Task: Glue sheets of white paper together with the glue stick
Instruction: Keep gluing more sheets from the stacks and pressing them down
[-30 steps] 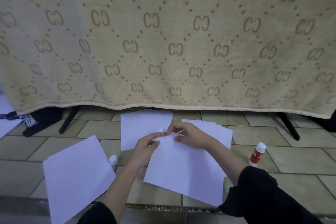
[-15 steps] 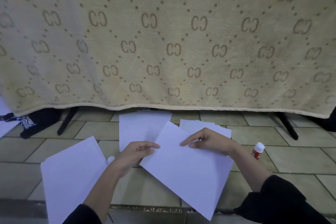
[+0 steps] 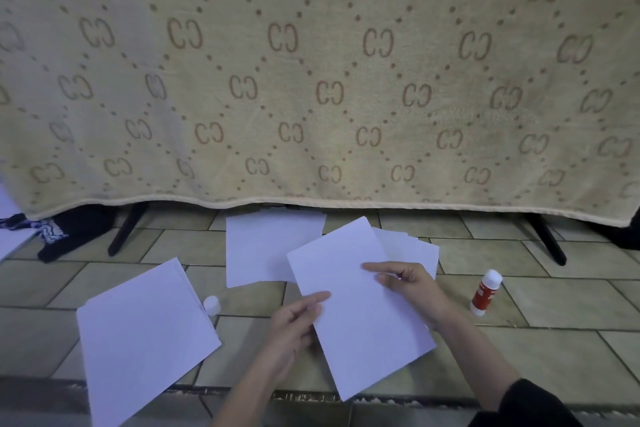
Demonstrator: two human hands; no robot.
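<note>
I hold a white sheet of paper (image 3: 356, 308) above the tiled floor with both hands. My left hand (image 3: 294, 326) pinches its left edge, thumb on top. My right hand (image 3: 408, 284) grips its right edge, index finger stretched across the top. The red and white glue stick (image 3: 485, 292) stands upright on the floor to the right, apart from both hands. Its white cap (image 3: 212, 304) lies on the floor left of my left hand. A stack of sheets (image 3: 145, 333) lies at the left, one sheet (image 3: 266, 248) lies ahead, and more sheets (image 3: 412, 250) lie behind the held one.
A beige patterned towel (image 3: 318, 90) hangs across the whole back on a rack with black legs (image 3: 547, 239). Dark cloth (image 3: 69, 232) lies on the floor at the far left. Bare floor tiles (image 3: 554, 340) stretch to the right of the glue stick.
The held sheet has turned clockwise and lifted off the pile. My left hand has slid down its left edge and my right hand has moved down to its right edge.
</note>
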